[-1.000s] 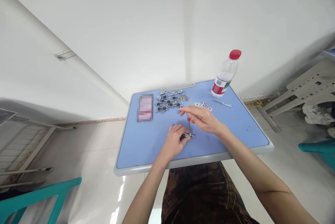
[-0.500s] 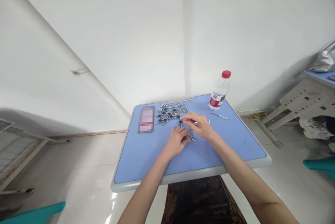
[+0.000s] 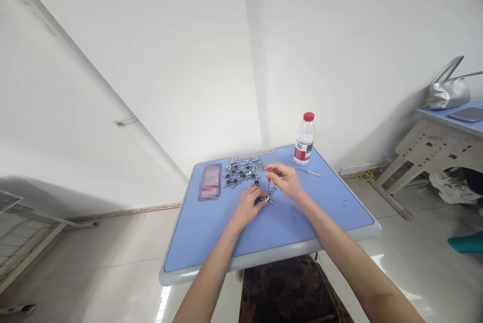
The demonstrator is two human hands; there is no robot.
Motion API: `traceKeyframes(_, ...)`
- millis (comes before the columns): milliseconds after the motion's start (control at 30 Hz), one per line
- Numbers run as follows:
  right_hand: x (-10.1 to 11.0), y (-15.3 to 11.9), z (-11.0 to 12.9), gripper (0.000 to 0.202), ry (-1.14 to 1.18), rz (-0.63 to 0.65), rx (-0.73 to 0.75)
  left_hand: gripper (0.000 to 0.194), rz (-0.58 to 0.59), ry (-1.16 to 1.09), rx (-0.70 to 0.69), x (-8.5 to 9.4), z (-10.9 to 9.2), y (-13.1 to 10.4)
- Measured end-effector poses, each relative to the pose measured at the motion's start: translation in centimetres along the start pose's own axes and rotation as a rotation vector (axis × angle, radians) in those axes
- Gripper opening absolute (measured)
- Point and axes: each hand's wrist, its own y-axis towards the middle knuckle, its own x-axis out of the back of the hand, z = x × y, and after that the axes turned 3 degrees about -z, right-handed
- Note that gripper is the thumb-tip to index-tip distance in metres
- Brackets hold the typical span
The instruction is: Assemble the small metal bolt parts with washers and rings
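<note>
On the blue table (image 3: 302, 215), my left hand (image 3: 249, 205) is closed on a small metal part (image 3: 269, 199) with a rod end sticking out. My right hand (image 3: 284, 179) pinches a red-handled screwdriver (image 3: 269, 180), held upright with its shaft down at the metal part. Beside the shaft lies a short chain of small metal pieces (image 3: 273, 189), partly behind my right hand. Several metal pieces with black round centres (image 3: 242, 174) are grouped beyond my left hand. Small screws (image 3: 259, 166) lie near them.
A blurred-out phone-like slab (image 3: 210, 182) lies at the table's left. A red-capped bottle (image 3: 304, 139) stands at the back right, with a thin metal tool (image 3: 309, 172) in front of it. Another desk (image 3: 433, 122) holds a silver bag (image 3: 448, 93) at the right.
The red-handled screwdriver now shows upright in my right hand, over the metal part in my left hand. The whole view has shifted a little, bringing more of the right desk into sight.
</note>
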Motion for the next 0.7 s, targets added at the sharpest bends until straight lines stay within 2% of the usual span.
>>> traceKeyframes(167,-0.2,0.1,-0.4,0.018,-0.031,-0.037,0.035,0.009,-0.016,-0.011,-0.010,-0.2,0.3,0.0)
traceKeyframes(467,-1.3,0.6,-0.7,0.024,-0.123,0.024,0.108,0.007,-0.029,0.002,-0.023,-0.1,0.0,0.1)
traceKeyframes(600,-1.3,0.5,-0.4,0.032,-0.073,0.100,0.140,0.009,-0.030,0.008,-0.016,-0.1,0.1,0.1)
traceKeyframes(700,-1.4,0.4,-0.1,0.029,-0.025,0.078,0.106,0.009,-0.027,0.009,-0.006,-0.1,0.1,0.1)
